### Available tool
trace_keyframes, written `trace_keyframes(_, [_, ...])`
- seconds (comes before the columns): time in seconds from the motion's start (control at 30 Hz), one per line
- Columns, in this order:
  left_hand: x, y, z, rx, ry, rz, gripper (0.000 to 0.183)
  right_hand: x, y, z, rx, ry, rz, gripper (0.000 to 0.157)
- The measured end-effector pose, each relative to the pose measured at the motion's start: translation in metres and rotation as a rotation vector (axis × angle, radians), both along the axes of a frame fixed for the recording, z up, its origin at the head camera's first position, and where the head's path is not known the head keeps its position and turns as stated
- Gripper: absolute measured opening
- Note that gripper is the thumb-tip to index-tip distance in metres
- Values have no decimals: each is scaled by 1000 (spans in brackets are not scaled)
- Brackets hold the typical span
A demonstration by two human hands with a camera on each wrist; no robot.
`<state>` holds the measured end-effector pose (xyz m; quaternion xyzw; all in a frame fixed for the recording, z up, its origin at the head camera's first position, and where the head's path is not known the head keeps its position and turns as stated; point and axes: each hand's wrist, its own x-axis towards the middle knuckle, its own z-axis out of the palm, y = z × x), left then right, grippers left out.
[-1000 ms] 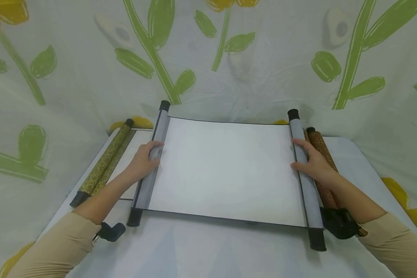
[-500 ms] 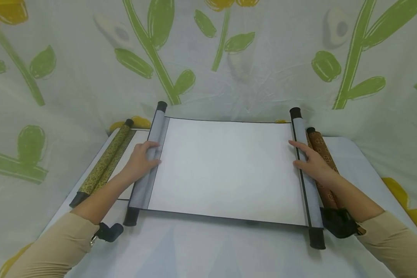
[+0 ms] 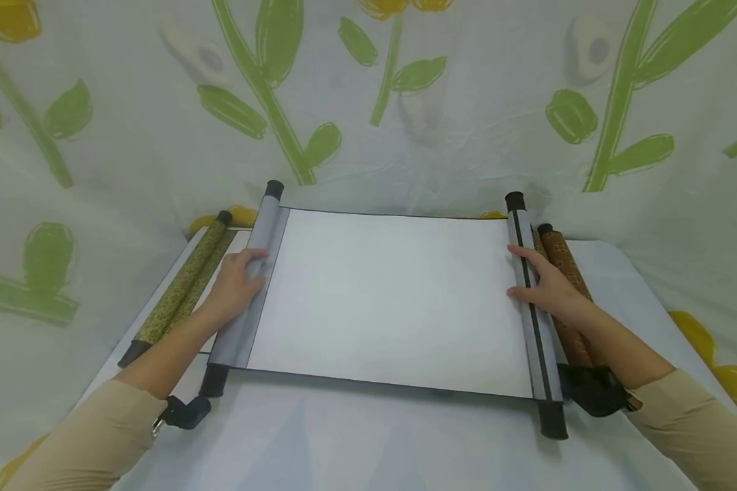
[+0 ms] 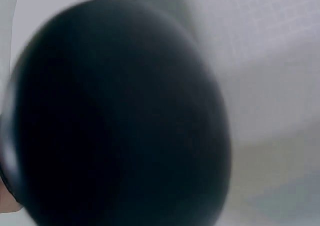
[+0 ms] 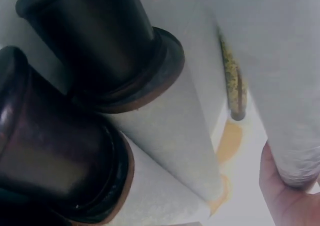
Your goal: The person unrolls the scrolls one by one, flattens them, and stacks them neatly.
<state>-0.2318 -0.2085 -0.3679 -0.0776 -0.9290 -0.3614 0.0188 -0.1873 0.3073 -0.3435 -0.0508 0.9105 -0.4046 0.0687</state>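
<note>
A hanging scroll (image 3: 393,300) with a blank white face is spread between both hands. Its grey-blue rollers have black end knobs. My left hand (image 3: 233,286) grips the left roller (image 3: 227,341), thumb and forefinger at its inner edge. On the right roller (image 3: 540,348), a black stripe runs lengthwise, and my right hand (image 3: 549,283) holds it from the outer side. A dark rounded shape (image 4: 120,116) fills most of the left wrist view and hides the left hand's work. In the right wrist view, the right hand (image 5: 287,201) is at a grey roll (image 5: 285,86).
A yellow-green patterned scroll (image 3: 181,279), partly unrolled, lies at left. A brown patterned scroll (image 3: 565,266) lies behind the right forearm. Dark knobs (image 5: 100,46) on pale rolls crowd the right wrist view. The white table (image 3: 368,443) meets a flower-printed sheet (image 3: 467,157).
The left roller has moved left with the left hand, widening the spread slightly. The right roller has turned: its black stripe has shifted from the inner edge toward its middle.
</note>
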Motion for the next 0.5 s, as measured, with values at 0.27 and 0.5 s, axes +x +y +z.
trace_keyframes(0.27, [2, -11, -1, -2, 15, 22, 45, -2, 5, -1, -10, 17, -30, 75])
trace_keyframes(0.5, [3, -18, 1, 15, 43, 21, 46, -4, 5, -1, 12, 16, -69, 95])
